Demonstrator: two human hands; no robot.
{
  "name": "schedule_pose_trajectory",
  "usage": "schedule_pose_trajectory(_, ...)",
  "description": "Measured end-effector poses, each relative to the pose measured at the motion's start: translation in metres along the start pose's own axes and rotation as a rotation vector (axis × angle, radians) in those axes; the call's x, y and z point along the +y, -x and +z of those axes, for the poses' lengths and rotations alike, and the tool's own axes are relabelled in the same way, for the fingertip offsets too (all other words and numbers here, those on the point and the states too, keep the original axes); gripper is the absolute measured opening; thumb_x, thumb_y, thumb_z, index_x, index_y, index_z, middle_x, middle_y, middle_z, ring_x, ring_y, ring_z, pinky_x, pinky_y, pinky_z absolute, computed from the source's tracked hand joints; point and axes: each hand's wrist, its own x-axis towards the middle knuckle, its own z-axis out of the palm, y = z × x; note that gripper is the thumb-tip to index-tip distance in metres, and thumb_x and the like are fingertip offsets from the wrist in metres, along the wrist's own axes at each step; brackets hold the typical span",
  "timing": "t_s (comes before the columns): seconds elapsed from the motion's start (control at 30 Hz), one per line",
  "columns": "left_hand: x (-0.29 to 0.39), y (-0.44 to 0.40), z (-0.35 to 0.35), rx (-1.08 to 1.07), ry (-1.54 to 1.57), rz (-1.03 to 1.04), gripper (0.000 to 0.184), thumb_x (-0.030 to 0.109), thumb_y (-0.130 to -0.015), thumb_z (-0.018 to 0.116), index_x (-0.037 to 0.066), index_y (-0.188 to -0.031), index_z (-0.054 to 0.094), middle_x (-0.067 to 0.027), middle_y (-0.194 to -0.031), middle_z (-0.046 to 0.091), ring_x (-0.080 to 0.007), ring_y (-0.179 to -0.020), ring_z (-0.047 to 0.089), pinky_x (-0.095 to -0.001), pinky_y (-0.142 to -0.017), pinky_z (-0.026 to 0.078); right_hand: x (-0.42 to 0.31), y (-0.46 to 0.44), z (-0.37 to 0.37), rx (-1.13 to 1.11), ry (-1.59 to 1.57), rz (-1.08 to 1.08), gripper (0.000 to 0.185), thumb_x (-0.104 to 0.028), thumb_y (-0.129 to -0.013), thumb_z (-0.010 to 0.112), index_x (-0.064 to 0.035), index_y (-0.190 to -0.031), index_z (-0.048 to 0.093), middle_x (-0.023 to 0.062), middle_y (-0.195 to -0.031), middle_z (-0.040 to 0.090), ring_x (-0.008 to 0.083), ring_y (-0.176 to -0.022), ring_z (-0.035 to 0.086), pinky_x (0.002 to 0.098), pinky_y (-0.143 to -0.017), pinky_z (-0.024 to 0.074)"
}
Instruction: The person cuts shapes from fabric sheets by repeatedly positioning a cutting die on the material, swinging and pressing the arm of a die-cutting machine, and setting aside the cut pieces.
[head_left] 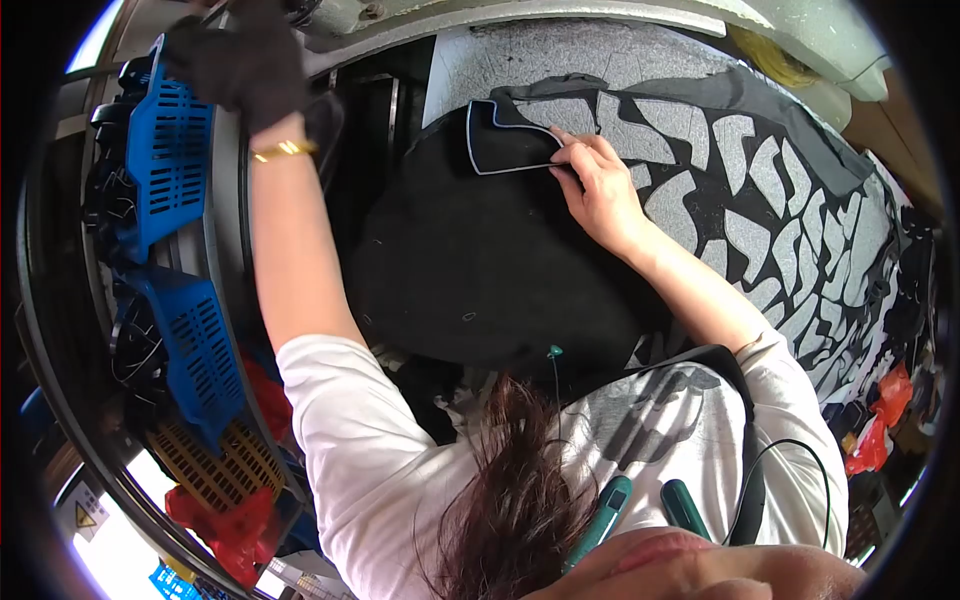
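My right hand (pixel 598 180) has its thumb and fingers pinched on one end of a cutting die (pixel 471 140), a thin bent metal strip in a closed outline. The die rests on or just above black fabric (pixel 480 260); I cannot tell which. My left hand (pixel 235 70), in a dark glove with a gold bracelet at the wrist, is raised at the upper left by the machine. Blur hides its fingers. Right of my right hand, the fabric has many curved cut-outs, with a grey surface (pixel 640 130) showing through.
Blue slotted baskets (pixel 178 150) with dark pieces stand along the left side, above a yellow basket (pixel 225 465). A red plastic bag (pixel 225 530) lies lower left, another (pixel 885 410) at the right. A pale metal machine arm (pixel 560 25) spans the top.
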Motion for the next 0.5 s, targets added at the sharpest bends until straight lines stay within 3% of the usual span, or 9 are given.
schedule_pose_trajectory(0.03, -0.023, -0.026, 0.011, 0.041, -0.240, -0.183, 0.026, 0.030, -0.091, 0.061, 0.005, -0.097, 0.060, -0.0079, -0.080, 0.063, -0.0212, -0.073, 0.061, -0.0354, -0.071, 0.051, -0.003, 0.001, 0.001, 0.013, 0.007, 0.015, 0.020, 0.004, -0.075, 0.067, -0.0011, -0.090, 0.054, 0.0145, -0.112, 0.065, 0.0312, -0.095, 0.061, 0.0371, -0.082, 0.0520)
schedule_pose_trajectory(0.07, -0.027, -0.043, 0.020, 0.043, -0.241, -0.180, 0.026, 0.030, -0.091, 0.061, 0.005, -0.097, 0.060, -0.0079, -0.080, 0.063, -0.0212, -0.073, 0.061, -0.0354, -0.071, 0.051, -0.005, 0.002, 0.001, 0.027, 0.015, 0.030, 0.020, 0.005, -0.075, 0.066, -0.0006, -0.090, 0.055, 0.0145, -0.112, 0.065, 0.0307, -0.095, 0.061, 0.0367, -0.082, 0.0521)
schedule_pose_trajectory(0.13, -0.025, -0.066, 0.028, -0.202, 0.966, -0.629, 0.019, 0.030, -0.092, 0.059, 0.012, -0.086, 0.060, -0.0033, -0.065, 0.057, -0.0177, -0.057, 0.056, -0.0298, -0.053, 0.046, -0.006, 0.006, 0.002, 0.036, 0.033, 0.032, 0.020, 0.005, -0.075, 0.067, -0.0003, -0.090, 0.055, 0.0147, -0.111, 0.065, 0.0309, -0.094, 0.061, 0.0368, -0.081, 0.0523)
schedule_pose_trajectory(0.23, -0.002, -0.056, 0.038, -0.180, 0.954, -0.766, 0.022, 0.033, -0.093, 0.059, 0.013, -0.084, 0.059, -0.0033, -0.068, 0.058, -0.0178, -0.061, 0.057, -0.0282, -0.058, 0.047, -0.004, 0.007, 0.001, 0.060, 0.040, 0.027, 0.020, 0.005, -0.074, 0.067, 0.0001, -0.090, 0.056, 0.0152, -0.110, 0.065, 0.0313, -0.094, 0.062, 0.0370, -0.080, 0.0526)
schedule_pose_trajectory(0.37, -0.016, -0.054, 0.037, -0.148, 1.057, -0.722, 0.026, 0.034, -0.093, 0.056, 0.010, -0.085, 0.059, -0.0055, -0.072, 0.058, -0.0214, -0.067, 0.058, -0.0333, -0.064, 0.049, 0.000, 0.012, 0.001, 0.104, 0.041, -0.013, 0.020, 0.005, -0.074, 0.066, 0.0000, -0.091, 0.057, 0.0159, -0.108, 0.066, 0.0322, -0.094, 0.062, 0.0375, -0.080, 0.0524)
schedule_pose_trajectory(0.43, -0.032, -0.050, 0.032, -0.285, 1.273, -0.585, 0.026, 0.034, -0.092, 0.060, 0.009, -0.097, 0.057, -0.0069, -0.077, 0.061, -0.0212, -0.069, 0.060, -0.0367, -0.069, 0.051, 0.001, 0.014, -0.001, 0.103, 0.046, -0.013, 0.021, 0.006, -0.074, 0.068, 0.0000, -0.090, 0.057, 0.0155, -0.108, 0.066, 0.0318, -0.093, 0.063, 0.0374, -0.080, 0.0523)
schedule_pose_trajectory(0.5, -0.023, -0.041, 0.025, -0.276, 1.215, -0.580, 0.021, 0.034, -0.093, 0.057, 0.013, -0.096, 0.056, -0.0067, -0.075, 0.059, -0.0205, -0.068, 0.059, -0.0361, -0.067, 0.050, 0.002, 0.015, -0.001, 0.101, 0.053, -0.005, 0.022, 0.006, -0.073, 0.069, -0.0001, -0.090, 0.056, 0.0150, -0.108, 0.066, 0.0314, -0.093, 0.063, 0.0374, -0.080, 0.0522)
